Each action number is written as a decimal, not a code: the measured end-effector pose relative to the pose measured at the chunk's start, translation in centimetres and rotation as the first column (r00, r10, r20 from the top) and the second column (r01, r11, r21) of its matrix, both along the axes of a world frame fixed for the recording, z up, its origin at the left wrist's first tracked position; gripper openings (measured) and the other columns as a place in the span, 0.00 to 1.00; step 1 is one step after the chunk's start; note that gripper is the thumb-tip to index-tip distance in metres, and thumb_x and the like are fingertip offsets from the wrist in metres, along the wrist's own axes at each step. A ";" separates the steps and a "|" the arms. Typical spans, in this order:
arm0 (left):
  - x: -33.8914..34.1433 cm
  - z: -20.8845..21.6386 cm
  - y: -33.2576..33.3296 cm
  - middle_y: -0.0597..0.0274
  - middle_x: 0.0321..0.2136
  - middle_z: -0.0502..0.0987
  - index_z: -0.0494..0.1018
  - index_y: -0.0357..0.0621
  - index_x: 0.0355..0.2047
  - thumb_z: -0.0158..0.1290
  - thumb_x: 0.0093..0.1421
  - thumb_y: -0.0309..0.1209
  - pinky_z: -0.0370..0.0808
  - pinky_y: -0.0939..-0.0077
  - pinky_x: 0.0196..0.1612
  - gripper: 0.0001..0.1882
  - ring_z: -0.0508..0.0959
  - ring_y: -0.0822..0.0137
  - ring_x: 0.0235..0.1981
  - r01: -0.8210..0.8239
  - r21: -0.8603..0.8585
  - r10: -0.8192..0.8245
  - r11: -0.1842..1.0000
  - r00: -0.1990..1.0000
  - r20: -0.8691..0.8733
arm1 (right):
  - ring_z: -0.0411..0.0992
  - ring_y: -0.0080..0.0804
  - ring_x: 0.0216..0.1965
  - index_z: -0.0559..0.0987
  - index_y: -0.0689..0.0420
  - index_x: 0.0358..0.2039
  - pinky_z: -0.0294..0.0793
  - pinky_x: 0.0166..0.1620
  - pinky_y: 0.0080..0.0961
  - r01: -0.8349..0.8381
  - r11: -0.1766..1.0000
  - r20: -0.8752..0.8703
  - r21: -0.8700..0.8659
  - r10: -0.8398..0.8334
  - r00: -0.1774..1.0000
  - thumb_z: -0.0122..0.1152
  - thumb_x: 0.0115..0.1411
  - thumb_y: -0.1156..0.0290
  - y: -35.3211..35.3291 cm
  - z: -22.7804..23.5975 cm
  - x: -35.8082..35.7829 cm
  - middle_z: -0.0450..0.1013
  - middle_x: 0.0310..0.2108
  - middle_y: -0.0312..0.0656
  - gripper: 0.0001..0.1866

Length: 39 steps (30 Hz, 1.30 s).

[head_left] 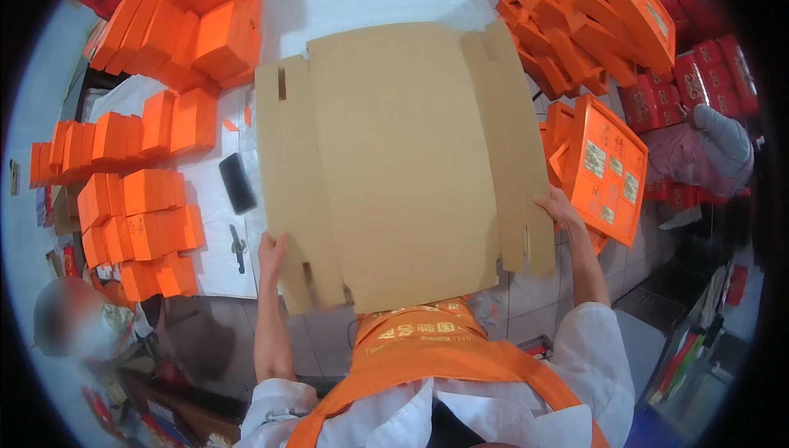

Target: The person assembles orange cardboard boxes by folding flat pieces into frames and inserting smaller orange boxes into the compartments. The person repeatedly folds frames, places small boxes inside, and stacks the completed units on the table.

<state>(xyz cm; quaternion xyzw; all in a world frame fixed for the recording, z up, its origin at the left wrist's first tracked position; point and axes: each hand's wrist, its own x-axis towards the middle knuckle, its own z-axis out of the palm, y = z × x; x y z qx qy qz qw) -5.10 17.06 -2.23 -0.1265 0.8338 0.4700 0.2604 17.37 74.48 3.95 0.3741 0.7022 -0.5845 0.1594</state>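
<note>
A large brown cardboard box blank [403, 168], laid open with slotted side flaps, spans the middle of the view in front of my orange apron. My left hand [271, 257] grips its left edge near the lower corner. On the opposite edge, lower down on the right flap, my right hand [560, 208] is closed on the cardboard. Both hands' fingers are partly hidden by the sheet. Beside the left flap, a black phone [237, 183] and a dark-handled cutter or knife [238, 249] lie on the white table cover [215, 238].
Orange boxes [156, 214] stand in rows and stacks along the left. More orange boxes and trays [606, 170] pile up on the right. Red packages [715, 78] are stacked beyond. One person [82, 316] is at the lower left, another [707, 152] at the far right.
</note>
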 end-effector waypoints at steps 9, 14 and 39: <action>1.3 -3.9 -3.8 0.59 0.38 0.72 0.63 0.38 0.48 0.52 0.54 0.32 0.69 0.76 0.38 0.22 0.72 0.70 0.37 -0.166 0.132 0.174 0.977 0.983 -0.051 | 0.66 0.27 0.47 0.62 0.61 0.54 0.67 0.50 0.26 0.235 0.910 -0.128 -0.340 -0.293 0.948 0.56 0.55 0.71 -3.1 2.6 10.1 0.67 0.48 0.40 0.27; 2.2 -7.3 -7.4 0.61 0.34 0.73 0.62 0.39 0.49 0.51 0.56 0.34 0.69 0.78 0.37 0.22 0.71 0.74 0.36 -0.215 0.078 0.217 0.973 0.976 -0.014 | 0.66 0.29 0.48 0.61 0.61 0.55 0.66 0.51 0.27 0.308 0.855 -0.141 -0.417 -0.395 0.908 0.53 0.56 0.74 -3.8 0.4 10.9 0.66 0.49 0.40 0.25; 7.7 1.7 4.6 0.43 0.40 0.71 0.56 0.49 0.57 0.47 0.53 0.28 0.70 0.62 0.36 0.29 0.74 0.53 0.38 0.238 -0.152 -0.252 0.959 0.964 -0.082 | 0.53 0.39 0.57 0.53 0.60 0.59 0.52 0.57 0.28 -0.005 0.890 -0.150 0.457 0.083 0.985 0.39 0.60 0.67 -6.4 -6.7 6.8 0.54 0.57 0.47 0.26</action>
